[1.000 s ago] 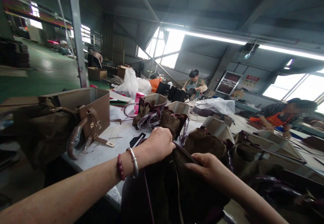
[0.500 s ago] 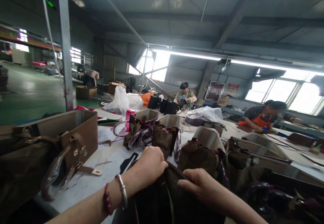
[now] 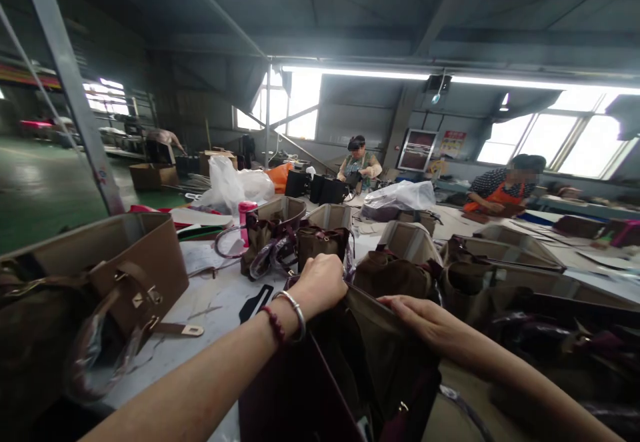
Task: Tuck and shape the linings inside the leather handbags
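A dark brown and maroon handbag [image 3: 395, 355] is directly in front of me, its top facing up and a small gold fitting low on its side. My left hand [image 3: 323, 285], with a silver bangle and a red bead bracelet at the wrist, is closed over the bag's far rim; its fingertips are hidden. On the right of the same rim, my right hand [image 3: 417, 319] pinches the cloth edge, thumb uppermost and the other fingers mostly out of sight. Just behind the left wrist, a black flat piece with a slot [image 3: 255, 303] lies on the white table [image 3: 200, 302].
A large brown handbag [image 3: 145, 262] with a plastic-wrapped handle stands at left. Several open bags, including one brown bag [image 3: 395, 269], line the table beyond my hands. A pink bottle [image 3: 245, 219] and clear plastic [image 3: 400, 197] sit farther back. Two co-workers work across the table.
Both hands have moved upward in view with the bag's rim, the left also to the right. More of the bag's side and its gold fitting now show. The whole view has tilted.
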Tool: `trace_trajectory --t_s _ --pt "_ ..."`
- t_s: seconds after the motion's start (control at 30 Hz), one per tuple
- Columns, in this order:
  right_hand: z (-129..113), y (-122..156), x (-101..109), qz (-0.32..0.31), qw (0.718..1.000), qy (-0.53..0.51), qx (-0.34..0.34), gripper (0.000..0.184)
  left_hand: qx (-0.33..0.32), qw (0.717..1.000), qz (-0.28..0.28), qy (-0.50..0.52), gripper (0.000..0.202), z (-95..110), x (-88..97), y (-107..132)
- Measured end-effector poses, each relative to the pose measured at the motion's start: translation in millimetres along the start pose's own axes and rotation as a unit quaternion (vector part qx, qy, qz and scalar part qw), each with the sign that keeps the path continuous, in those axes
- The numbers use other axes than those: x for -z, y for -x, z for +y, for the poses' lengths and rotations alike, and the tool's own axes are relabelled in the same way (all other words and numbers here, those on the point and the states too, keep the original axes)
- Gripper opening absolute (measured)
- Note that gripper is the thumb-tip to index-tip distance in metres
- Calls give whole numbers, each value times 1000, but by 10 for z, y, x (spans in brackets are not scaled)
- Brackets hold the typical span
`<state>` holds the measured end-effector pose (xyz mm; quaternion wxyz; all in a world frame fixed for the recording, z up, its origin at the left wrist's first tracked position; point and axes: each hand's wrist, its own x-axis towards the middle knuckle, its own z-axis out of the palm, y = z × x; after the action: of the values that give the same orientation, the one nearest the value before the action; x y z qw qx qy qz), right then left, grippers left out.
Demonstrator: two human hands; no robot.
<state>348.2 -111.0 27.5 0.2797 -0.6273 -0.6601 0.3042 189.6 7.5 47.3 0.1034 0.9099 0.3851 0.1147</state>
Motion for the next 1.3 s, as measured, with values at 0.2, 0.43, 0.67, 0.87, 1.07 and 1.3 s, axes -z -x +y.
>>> trace_trajectory --t_s 0.2,0.43,0.67,0.87,1.07,1.3 --pt "166 106 -24 6 999 -27 -28 37 -16 1000 -10 -1 21 20 -64 -130" --pt "294 106 -38 6 997 -66 -43 31 -19 1000 -17 -1 17 49 -56 -154" --pt "422 67 -89 71 997 27 -31 25 -65 997 -41 -5 14 4 -7 -53" --pt "425 23 -108 102 992 75 -29 22 -140 989 -48 22 22 -62 5 97" --pt "338 33 -118 123 985 119 -37 20 -198 979 -19 -48 20 -72 3 260" --pt "246 12 -138 154 973 161 -61 18 -304 948 -8 -90 21 114 19 442"
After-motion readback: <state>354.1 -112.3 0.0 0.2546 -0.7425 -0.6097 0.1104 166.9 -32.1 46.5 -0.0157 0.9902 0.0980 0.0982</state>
